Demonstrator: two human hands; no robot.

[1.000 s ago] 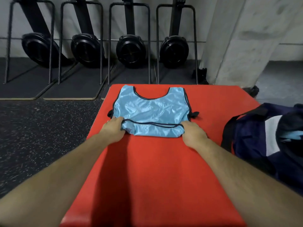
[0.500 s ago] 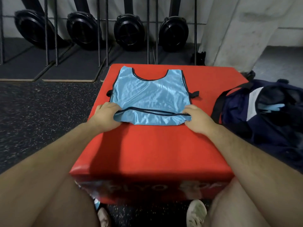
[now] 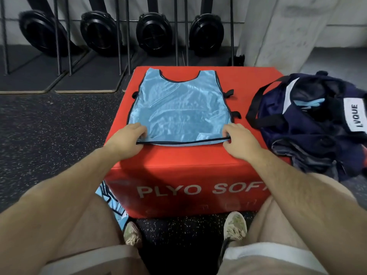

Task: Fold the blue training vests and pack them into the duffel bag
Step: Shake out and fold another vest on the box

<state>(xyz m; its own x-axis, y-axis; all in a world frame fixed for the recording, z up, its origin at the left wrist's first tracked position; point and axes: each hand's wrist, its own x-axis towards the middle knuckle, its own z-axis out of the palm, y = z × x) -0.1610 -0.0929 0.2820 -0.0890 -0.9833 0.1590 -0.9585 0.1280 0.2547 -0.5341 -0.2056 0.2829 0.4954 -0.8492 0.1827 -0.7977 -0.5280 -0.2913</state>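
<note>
A light blue training vest (image 3: 179,108) with black trim lies spread flat on the red plyo box (image 3: 178,161), neck hole away from me. My left hand (image 3: 127,140) pinches the left corner of its near hem. My right hand (image 3: 239,140) pinches the right corner, and the hem is stretched straight between them. The navy duffel bag (image 3: 309,124) sits open to the right of the box, with a bit of blue vest fabric (image 3: 309,102) showing inside. More blue fabric (image 3: 111,203) lies on the floor by my left knee.
Black rowing machines (image 3: 153,32) stand upright on grey mats along the back wall. A concrete pillar (image 3: 282,30) rises behind the bag. Dark speckled rubber floor (image 3: 51,132) surrounds the box. My knees and shoes are close against the box's front.
The near part of the vest was folded over before; both hands have drawn the hem toward me, so the vest now lies at full length. The camera has tilted down.
</note>
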